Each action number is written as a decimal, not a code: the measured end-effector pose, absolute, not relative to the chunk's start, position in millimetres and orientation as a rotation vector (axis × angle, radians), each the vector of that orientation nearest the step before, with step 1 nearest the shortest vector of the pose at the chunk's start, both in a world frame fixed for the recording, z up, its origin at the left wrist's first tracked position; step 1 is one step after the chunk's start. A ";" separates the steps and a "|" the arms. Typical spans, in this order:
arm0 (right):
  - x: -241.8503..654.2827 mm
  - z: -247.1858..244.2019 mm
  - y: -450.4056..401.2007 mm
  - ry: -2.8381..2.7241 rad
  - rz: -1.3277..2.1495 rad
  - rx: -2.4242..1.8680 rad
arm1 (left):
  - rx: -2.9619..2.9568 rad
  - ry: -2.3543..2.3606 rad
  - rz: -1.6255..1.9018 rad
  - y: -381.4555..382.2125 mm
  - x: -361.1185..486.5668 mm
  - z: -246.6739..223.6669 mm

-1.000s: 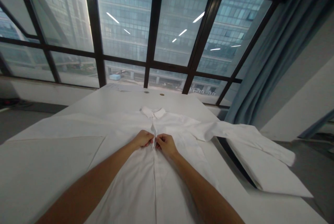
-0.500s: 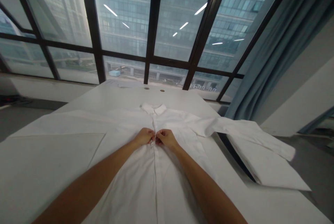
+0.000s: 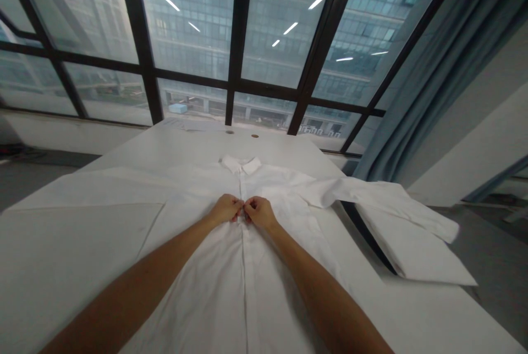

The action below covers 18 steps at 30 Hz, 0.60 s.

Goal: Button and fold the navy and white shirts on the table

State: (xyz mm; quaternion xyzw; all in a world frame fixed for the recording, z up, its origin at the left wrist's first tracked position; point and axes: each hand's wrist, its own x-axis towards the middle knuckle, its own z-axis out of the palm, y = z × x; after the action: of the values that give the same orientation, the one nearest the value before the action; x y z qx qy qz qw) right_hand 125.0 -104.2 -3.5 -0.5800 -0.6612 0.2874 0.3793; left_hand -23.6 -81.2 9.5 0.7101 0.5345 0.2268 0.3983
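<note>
Both hands have drawn slightly closer together since the frame one second ago, and the gap in the shirt front below the collar has narrowed; the whole scene also sits a little higher in the frame.

In the head view, the white shirt (image 3: 218,288) lies front up across the counter (image 3: 284,150), filling the middle and lower middle of the frame. Its collar (image 3: 251,165) points toward the window (image 3: 272,24) at the top. The left hand (image 3: 226,209) and right hand (image 3: 259,211) meet near the frame's centre, fingers curled and closed, each pinching cloth at the placket (image 3: 248,293) below the collar. Whether a button sits between the fingertips cannot be told. One sleeve (image 3: 94,183) stretches toward the left edge; the other lies at the right, partly over a flat white object (image 3: 429,258) with a dark side. Papers (image 3: 198,125) rest at the counter's far end, and a blue-grey curtain (image 3: 412,90) hangs at upper right.
</note>
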 end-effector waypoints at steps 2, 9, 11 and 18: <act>124.5 -0.5 -105.0 -1.732 0.690 -1.518 | 1.888 1.375 0.568 -82.8 -23.7 11.6; 122.2 7.8 -107.8 -1.796 0.524 -1.612 | 2.020 1.397 0.597 -83.8 -20.1 14.2; 122.8 7.8 -107.7 -1.790 0.542 -1.616 | 2.033 1.411 0.604 -83.0 -18.8 13.0; 132.6 -2.6 -95.9 -1.722 0.904 -1.553 | 2.128 1.456 0.605 -88.3 -21.4 16.5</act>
State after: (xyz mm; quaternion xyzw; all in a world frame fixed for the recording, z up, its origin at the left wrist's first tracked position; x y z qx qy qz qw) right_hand 132.6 -95.9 -2.6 -0.5911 -0.6553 0.3439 0.3207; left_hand -21.4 -88.3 16.5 0.7791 0.5333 0.2214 0.2441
